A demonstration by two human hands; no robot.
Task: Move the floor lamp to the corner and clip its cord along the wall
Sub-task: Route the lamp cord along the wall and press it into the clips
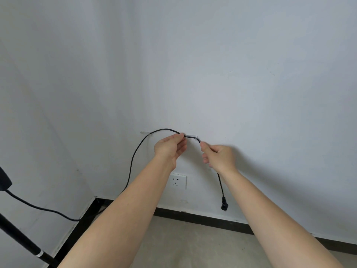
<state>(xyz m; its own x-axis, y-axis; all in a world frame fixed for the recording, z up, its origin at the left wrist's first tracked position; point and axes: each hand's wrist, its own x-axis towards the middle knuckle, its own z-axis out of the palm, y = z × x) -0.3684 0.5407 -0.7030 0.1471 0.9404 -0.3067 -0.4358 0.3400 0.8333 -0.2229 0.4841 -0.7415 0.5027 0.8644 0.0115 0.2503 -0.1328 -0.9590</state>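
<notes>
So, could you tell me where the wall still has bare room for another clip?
Bare wall lies right of the right hand, above the dangling plug, and above the cord. It is crowded between the two clear clips, where both hands pinch the cord, and around the socket.

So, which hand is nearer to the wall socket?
The left hand. Its wrist is just above the wall socket, partly covering its upper left corner in this view. The right hand is up and off to the socket's right, holding the cord.

White wall socket above black skirting
</notes>
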